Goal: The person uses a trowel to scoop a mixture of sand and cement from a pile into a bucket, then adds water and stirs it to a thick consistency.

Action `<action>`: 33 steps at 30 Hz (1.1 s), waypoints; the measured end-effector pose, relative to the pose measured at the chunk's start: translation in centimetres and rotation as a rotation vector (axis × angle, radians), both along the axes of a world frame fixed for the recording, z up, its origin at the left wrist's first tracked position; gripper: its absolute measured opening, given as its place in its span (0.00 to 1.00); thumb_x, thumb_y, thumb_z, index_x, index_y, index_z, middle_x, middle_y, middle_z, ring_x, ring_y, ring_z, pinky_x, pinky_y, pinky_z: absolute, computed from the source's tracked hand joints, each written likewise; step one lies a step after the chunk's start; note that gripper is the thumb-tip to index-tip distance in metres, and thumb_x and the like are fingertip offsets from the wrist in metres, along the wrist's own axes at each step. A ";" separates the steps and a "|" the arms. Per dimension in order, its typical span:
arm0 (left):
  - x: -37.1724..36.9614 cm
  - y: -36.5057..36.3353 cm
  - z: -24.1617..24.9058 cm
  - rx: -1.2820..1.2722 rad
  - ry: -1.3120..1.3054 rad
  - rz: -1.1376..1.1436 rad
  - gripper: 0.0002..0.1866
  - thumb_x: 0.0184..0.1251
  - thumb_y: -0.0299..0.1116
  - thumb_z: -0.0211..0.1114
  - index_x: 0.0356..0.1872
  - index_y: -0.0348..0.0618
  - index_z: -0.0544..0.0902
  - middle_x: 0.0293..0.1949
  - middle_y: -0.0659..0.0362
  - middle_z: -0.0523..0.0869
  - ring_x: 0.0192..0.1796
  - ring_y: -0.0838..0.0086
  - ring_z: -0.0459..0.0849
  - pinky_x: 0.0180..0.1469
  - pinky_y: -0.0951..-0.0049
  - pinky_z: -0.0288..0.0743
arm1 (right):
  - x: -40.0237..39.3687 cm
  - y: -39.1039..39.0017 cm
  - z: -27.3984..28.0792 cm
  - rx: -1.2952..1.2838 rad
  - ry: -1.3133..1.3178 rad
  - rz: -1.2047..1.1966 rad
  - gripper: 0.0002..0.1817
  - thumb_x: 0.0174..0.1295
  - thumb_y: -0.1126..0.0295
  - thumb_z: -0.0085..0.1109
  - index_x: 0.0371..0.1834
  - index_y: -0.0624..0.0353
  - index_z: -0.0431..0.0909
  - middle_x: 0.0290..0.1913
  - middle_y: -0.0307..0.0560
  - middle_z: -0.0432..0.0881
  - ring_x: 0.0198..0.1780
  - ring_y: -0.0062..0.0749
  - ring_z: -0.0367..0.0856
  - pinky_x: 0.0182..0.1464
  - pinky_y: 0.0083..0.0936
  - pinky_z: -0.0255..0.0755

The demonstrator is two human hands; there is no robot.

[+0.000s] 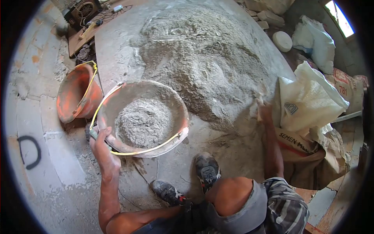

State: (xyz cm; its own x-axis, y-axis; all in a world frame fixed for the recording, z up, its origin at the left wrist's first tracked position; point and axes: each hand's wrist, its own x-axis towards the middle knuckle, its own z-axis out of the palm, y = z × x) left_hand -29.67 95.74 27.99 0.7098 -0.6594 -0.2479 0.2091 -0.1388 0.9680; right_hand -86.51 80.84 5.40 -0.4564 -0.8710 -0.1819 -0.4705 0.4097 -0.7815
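My left hand point(104, 150) is closed at the near left rim of a large orange-and-grey bucket point(182, 117), by the grip of its yellow wire handle. Inside the bucket lies a heap of grey powdery mix point(145, 121). The bucket tilts slightly toward me. My right hand point(265, 111) reaches to the right edge of a wide pile of grey sand-and-cement mix point(202, 58). Its fingers look curled around something pale and dust-covered, blurred against the pile, whose kind I cannot make out.
An orange bucket point(80, 93) leans on its side at the left. White sacks point(307, 97) and a brown cement bag point(300, 146) stand at the right. A wooden board point(80, 39) with wires lies at the upper left. My shoes point(207, 169) are below the pile.
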 end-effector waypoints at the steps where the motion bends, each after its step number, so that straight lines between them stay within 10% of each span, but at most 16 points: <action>1: 0.1 0.0 -0.2 0.002 0.006 -0.008 0.14 0.56 0.27 0.62 0.44 0.36 0.78 0.40 0.60 0.78 0.45 0.74 0.76 0.52 0.72 0.68 | 1.9 -0.3 0.5 0.048 -0.058 -0.018 0.15 0.62 0.60 0.66 0.37 0.62 0.85 0.23 0.39 0.80 0.18 0.20 0.73 0.19 0.26 0.64; 7: 0.5 0.0 -0.5 -0.006 0.009 -0.019 0.14 0.56 0.28 0.62 0.44 0.35 0.79 0.43 0.59 0.78 0.49 0.73 0.75 0.57 0.71 0.64 | 14.2 -5.1 2.0 0.116 -0.436 0.343 0.22 0.64 0.56 0.66 0.53 0.59 0.79 0.23 0.34 0.76 0.19 0.17 0.72 0.17 0.20 0.64; 19: -0.2 -0.2 -0.1 0.001 0.003 -0.005 0.14 0.55 0.28 0.61 0.43 0.35 0.77 0.42 0.58 0.78 0.48 0.72 0.75 0.56 0.70 0.65 | 19.3 -3.9 8.3 0.257 -0.730 0.439 0.17 0.65 0.54 0.64 0.39 0.57 0.77 0.23 0.35 0.73 0.19 0.17 0.72 0.16 0.19 0.67; 25: -0.5 -0.6 -0.2 0.000 -0.001 -0.009 0.12 0.56 0.27 0.61 0.41 0.36 0.77 0.41 0.59 0.77 0.47 0.73 0.74 0.55 0.70 0.65 | 23.2 -1.5 17.0 0.325 -0.496 0.616 0.18 0.67 0.58 0.63 0.50 0.61 0.79 0.26 0.40 0.77 0.19 0.18 0.71 0.17 0.17 0.66; 29: -1.0 -1.0 0.0 -0.009 -0.012 -0.012 0.13 0.56 0.27 0.61 0.43 0.35 0.78 0.42 0.59 0.77 0.48 0.73 0.74 0.56 0.70 0.65 | 28.1 0.0 15.5 0.038 -0.237 1.105 0.23 0.63 0.57 0.65 0.56 0.59 0.79 0.27 0.46 0.82 0.33 0.30 0.83 0.31 0.32 0.81; 33: -0.5 -0.8 -0.4 -0.003 -0.011 -0.033 0.16 0.56 0.27 0.61 0.46 0.32 0.78 0.44 0.58 0.78 0.50 0.73 0.75 0.58 0.70 0.64 | 31.5 2.1 19.8 0.004 0.273 1.572 0.18 0.69 0.61 0.56 0.57 0.55 0.80 0.30 0.48 0.85 0.24 0.35 0.82 0.24 0.30 0.80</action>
